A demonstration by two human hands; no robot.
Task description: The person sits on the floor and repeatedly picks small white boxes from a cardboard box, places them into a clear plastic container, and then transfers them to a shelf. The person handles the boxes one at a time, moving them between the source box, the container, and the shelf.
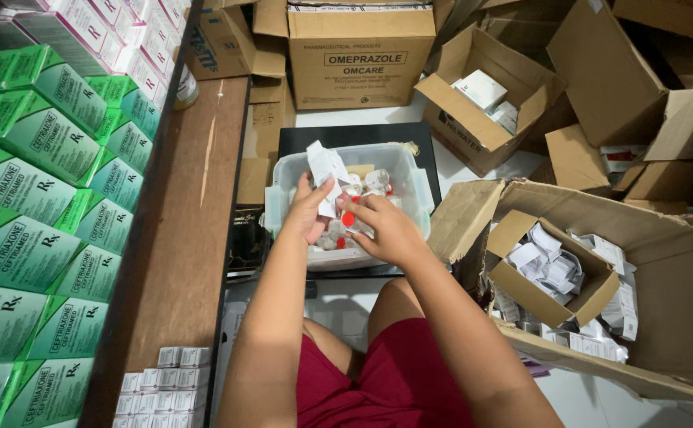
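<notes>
Vial w/ red cap [348, 219] sat pinched in right hand [390, 230], over clear tub [419, 190] | left hand [308, 212] closed on folded white paper [324, 168], standing up tall, just beside vial | both hands close, L a bit higher | tub walls all round, brown shelf [184, 238] on L, open boxes [552, 277] on R.

Both hands over a clear plastic tub [410, 178] of vials: left hand [308, 212] with folded paper [325, 168], right hand [388, 230] with red-capped vial [349, 219].

I sat on the pale tiled floor [346, 297]; cardboard boxes [584, 261] lay on it; the clear plastic tub [283, 190] rested on a black board [299, 139].
</notes>
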